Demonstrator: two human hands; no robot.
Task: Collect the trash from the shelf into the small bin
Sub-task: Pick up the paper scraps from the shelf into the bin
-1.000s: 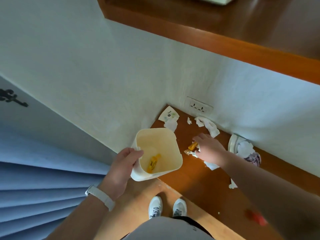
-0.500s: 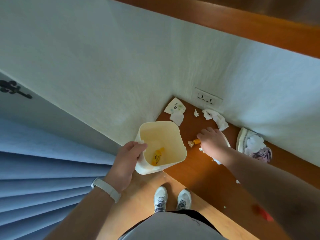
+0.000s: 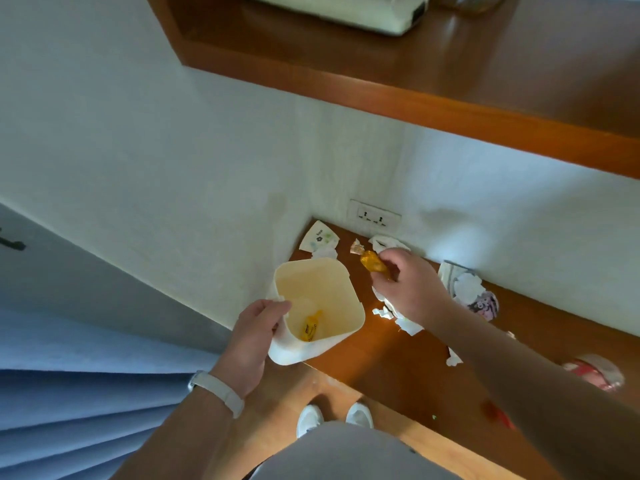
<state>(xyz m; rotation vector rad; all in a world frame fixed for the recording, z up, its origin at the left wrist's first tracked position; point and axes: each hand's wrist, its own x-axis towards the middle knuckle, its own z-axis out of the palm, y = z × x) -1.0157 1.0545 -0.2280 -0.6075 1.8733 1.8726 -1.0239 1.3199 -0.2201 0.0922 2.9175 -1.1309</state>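
Head view. Your left hand [image 3: 254,341] grips the small bin [image 3: 318,308] by its near-left rim, thumb over the lip and fingers [image 3: 277,308] wrapped on the outer wall. The bin hangs tilted, mouth up, just off the shelf's left front corner and beside the white wall. Inside it, on the bottom, lies one yellow wrapper [image 3: 310,329].

Your right hand [image 3: 410,289] is raised above the shelf [image 3: 391,362], its fingers pinched shut on an orange candy wrapper [image 3: 372,263]. The wrapper's twisted clear end pokes out left of the fingertips. It sits just right of the bin's far rim, not yet over the mouth.

Trash remaining on the shelf:
- printed paper scrap [image 3: 318,237] in the back-left corner, against the wall
- crumpled white tissue [image 3: 388,242] at the back edge, under the wall socket [image 3: 374,215]
- torn white pieces [image 3: 398,317] below your right wrist
- crushed printed cup [image 3: 467,292] along the back edge, right of your hand
- small white shred [image 3: 453,359] mid-shelf, beside your forearm
- red-and-white wrapper [image 3: 594,372] toward the right end
- red scrap [image 3: 495,412] near the front edge, blurred
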